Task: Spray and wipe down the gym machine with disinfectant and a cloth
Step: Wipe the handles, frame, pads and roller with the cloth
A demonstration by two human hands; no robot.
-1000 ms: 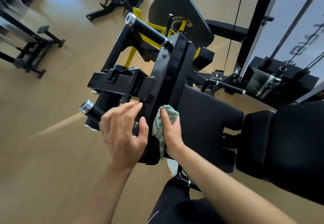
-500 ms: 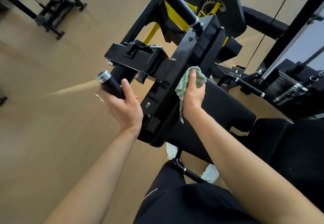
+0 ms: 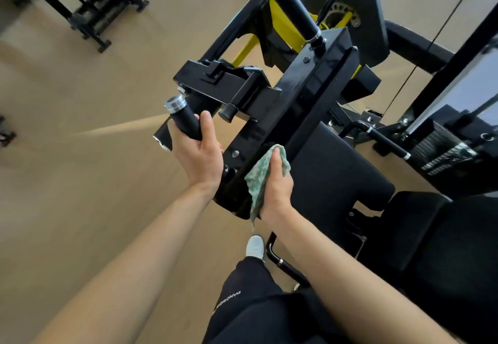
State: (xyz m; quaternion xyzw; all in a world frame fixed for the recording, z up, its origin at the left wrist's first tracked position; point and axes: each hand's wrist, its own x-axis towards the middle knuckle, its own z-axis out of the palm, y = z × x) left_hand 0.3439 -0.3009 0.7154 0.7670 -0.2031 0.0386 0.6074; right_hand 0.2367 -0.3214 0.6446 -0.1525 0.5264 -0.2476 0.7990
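Wiping's the step right now: the right hand (image 3: 277,182) bunches the green cloth (image 3: 260,174) against the gym machine (image 3: 215,79), pressed low on its glossy black steel beam (image 3: 293,106), at the near end, just beside the matte padded seat (image 3: 336,176). The left hand (image 3: 200,155) is wrapped round a rubbery black handle (image 3: 186,122) with a ribbed metal cap, bracing it. No spray bottle in sight. Next, I'd guess, a firm stroke toward the far end, minding the bolts and raised edge.
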